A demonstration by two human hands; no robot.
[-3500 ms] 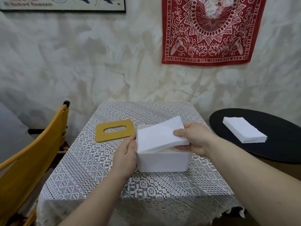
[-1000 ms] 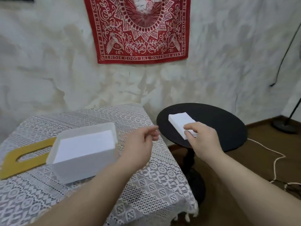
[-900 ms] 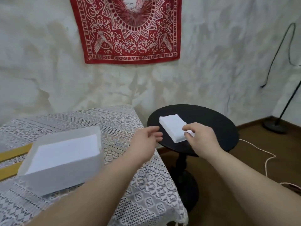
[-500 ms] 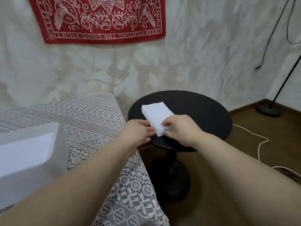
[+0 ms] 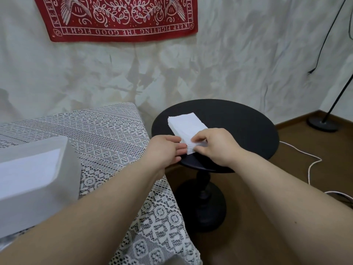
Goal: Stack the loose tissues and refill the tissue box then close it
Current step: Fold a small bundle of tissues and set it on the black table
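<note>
Both hands at near end of tissue stack [image 5: 186, 125] on black round table [image 5: 238, 127]. Right hand [image 5: 214, 145] pinches its corner; left hand [image 5: 165, 150], fingers straight, touches its side. Open tissue box [image 5: 36, 180] sits left on lace cloth [image 5: 107, 134].

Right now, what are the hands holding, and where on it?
The tissue stack on the black table: right hand pinches its near corner; left hand touches its near left edge.

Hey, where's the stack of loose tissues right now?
The tissue stack lies on the round black side table, right of the lace-covered table, with the left hand and right hand at its near end.
</note>
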